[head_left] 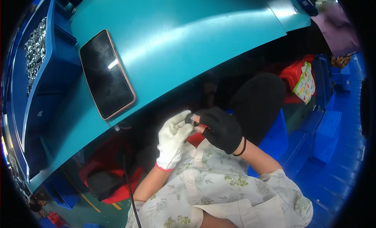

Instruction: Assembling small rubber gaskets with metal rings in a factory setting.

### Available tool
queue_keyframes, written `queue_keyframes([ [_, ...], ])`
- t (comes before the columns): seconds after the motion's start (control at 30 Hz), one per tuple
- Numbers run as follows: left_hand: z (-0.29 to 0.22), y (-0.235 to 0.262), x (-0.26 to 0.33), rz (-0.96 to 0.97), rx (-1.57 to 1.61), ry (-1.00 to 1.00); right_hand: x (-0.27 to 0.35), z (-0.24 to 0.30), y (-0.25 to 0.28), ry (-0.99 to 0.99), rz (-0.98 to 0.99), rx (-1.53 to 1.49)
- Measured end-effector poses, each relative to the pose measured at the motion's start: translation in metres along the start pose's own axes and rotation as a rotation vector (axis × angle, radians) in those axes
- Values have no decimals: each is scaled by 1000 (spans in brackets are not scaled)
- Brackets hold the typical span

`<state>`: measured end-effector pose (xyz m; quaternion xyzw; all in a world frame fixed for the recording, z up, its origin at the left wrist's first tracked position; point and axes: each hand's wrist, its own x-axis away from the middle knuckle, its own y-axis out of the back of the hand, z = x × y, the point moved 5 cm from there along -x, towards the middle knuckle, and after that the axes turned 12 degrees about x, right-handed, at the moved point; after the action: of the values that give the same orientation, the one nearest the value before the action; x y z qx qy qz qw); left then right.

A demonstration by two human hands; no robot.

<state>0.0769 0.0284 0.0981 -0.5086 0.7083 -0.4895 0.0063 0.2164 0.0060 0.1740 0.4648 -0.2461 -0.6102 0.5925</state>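
My left hand (171, 138), in a white knit glove with a pink cuff, is closed in a pinch with its thumb and fingertips. Between the two hands is a small dark, ring-like metal part (189, 119), partly covered by the fingers. On its other side, my right hand (221, 128) grips it with bare fingertips that stick out of a black glove. Both hands meet over my lap, in front of the table's near edge. The part's full shape is hidden.
A large phone or tablet (106, 73) lies on the teal table (188, 36). At the left, a blue bin (47, 67) holds many small shiny metal pieces (36, 51). Blue crates (329, 130) and a red container (291, 77) with a patterned cloth (305, 83) stand at the right.
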Motion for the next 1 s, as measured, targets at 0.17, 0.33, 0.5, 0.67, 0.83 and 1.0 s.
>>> queue_keyframes([
  [0.17, 1, -9, 7, -34, -268, -71, 19, -6, -19, 7, 96, -51],
  [0.33, -5, -10, 9, -41, -410, -147, 11, -9, -29, -188, 233, -293],
  [0.5, -1, -19, 10, 22, -495, -289, 19, -18, -50, -196, 259, -226],
  [0.67, 8, -15, 11, 3, -632, -130, 18, -14, -57, -243, 437, 19],
  [0.83, 15, -5, 10, 34, -833, -142, 22, -16, -50, -230, 466, -90],
  [1.0, 30, -3, 6, 29, -720, -68, 39, -30, -80, -256, 347, -99],
])
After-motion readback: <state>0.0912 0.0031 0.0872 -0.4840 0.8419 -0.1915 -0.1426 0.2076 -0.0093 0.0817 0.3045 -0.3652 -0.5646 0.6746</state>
